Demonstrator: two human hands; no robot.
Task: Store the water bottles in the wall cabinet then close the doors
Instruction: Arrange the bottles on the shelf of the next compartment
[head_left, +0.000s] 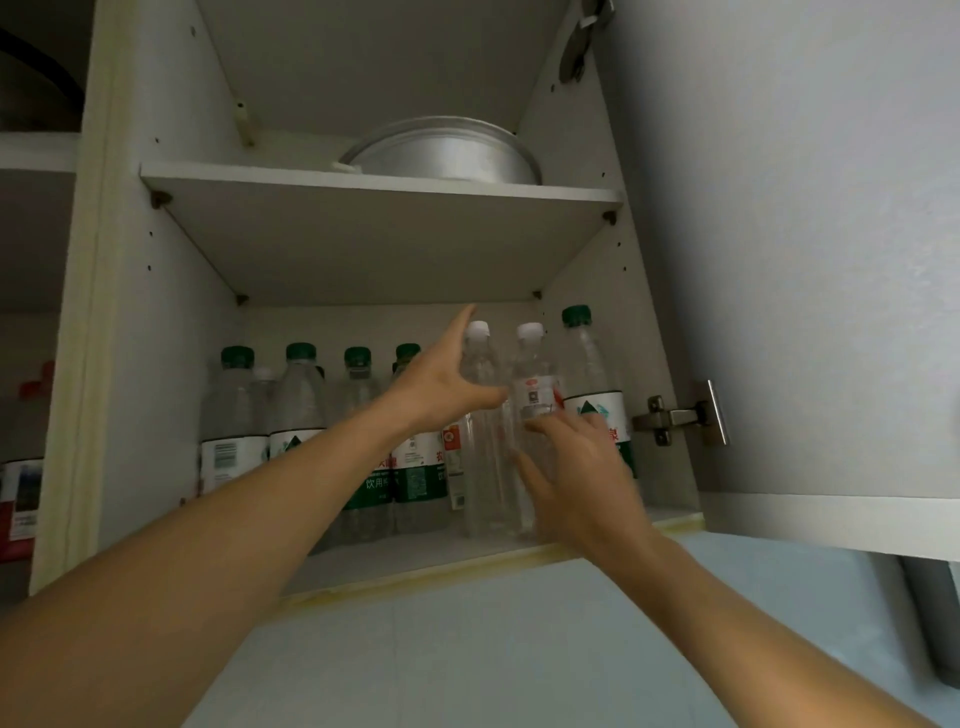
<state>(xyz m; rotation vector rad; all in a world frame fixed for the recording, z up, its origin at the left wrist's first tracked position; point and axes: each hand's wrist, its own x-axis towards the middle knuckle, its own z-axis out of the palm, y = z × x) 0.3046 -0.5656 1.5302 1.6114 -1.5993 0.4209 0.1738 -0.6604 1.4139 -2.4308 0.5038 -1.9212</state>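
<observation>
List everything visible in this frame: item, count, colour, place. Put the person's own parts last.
green-capped bottles: at least five, clear with green and white labels, standing on the lower shelf; four at left, one at far right; others behind cannot be counted.
white-capped bottles: two, clear, lower shelf between the green-capped ones.
metal pan: one, silver, upper shelf, at the back.
upper shelf: one, white, mid-cabinet.
cabinet door: one, pale grey, swung open at right.
hinge: one, metal, on the door's inner edge.
red items: left neighbouring compartment, too cut off to identify.
left hand: fingers straight, against the left white-capped bottle.
right hand: fingers spread, blurred, at the right white-capped bottle.
</observation>
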